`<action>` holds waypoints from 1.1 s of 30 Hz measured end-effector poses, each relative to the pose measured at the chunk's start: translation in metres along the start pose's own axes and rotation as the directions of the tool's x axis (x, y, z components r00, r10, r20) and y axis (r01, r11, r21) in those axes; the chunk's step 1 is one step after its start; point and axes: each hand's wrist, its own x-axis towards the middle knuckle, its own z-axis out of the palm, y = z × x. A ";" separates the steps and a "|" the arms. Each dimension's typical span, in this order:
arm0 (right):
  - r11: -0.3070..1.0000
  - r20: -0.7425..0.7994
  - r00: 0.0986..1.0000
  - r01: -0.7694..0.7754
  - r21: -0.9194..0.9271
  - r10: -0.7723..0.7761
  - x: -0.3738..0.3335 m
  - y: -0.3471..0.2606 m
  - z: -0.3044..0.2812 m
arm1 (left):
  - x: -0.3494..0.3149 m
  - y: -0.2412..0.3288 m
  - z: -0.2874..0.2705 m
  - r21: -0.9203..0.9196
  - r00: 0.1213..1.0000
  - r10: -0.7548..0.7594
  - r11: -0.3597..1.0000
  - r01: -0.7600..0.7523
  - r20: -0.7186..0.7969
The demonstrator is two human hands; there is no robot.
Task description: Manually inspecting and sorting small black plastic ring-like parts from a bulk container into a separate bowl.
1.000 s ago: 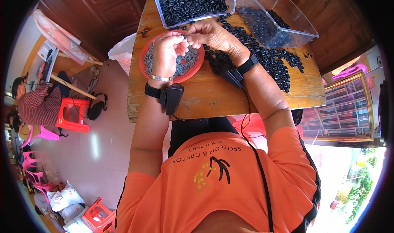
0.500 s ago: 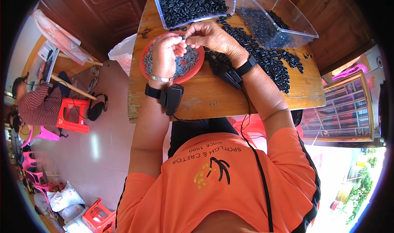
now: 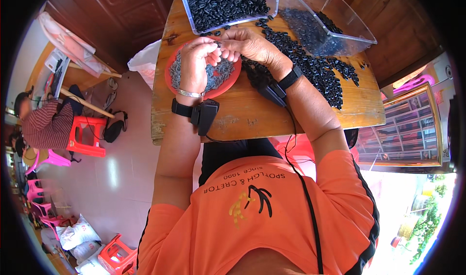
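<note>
Holding one small dark part (image 3: 217, 44), head view: my L hand (image 3: 196, 56) and R hand (image 3: 253, 47) are together, fingertips meeting, both pinched on the part; exact shape too small to tell. Part pos.: above the far side of the red bowl (image 3: 236, 79), which sits on the tabletop (image 3: 252, 117) and contains a qty. of small grey pcs. (image 3: 221, 79). Ref. layout: clear bin (image 3: 232, 21), beyond bowl, filled w/ black oval pcs. (image 3: 225, 3); second clear bin (image 3: 361, 38) to its R, w/ more black pcs. visible thru the wall. Loose black pcs. (image 3: 318, 71) are spread to the R of my hands, adj. to second bin. Wrist equip.: L wrist has a silver bracelet (image 3: 190, 93) plus black strap-on unit (image 3: 206, 116); R wrist has a black strap (image 3: 291, 77) w/ similar unit (image 3: 273, 92).
</note>
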 end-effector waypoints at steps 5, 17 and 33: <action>0.999 -0.023 0.999 0.049 -0.001 -0.049 -0.002 -0.004 0.004 | 0.001 -0.001 -0.002 -0.043 1.000 -0.008 0.999 0.007 -0.023; 0.996 -0.160 0.984 0.081 0.035 -0.074 -0.004 -0.007 -0.002 | 0.000 0.004 -0.001 0.167 0.986 -0.022 0.985 0.050 -0.164; 0.975 -0.241 0.945 0.205 -0.086 -0.220 -0.001 -0.003 0.003 | -0.003 0.002 0.008 0.204 0.989 0.057 0.979 -0.027 -0.139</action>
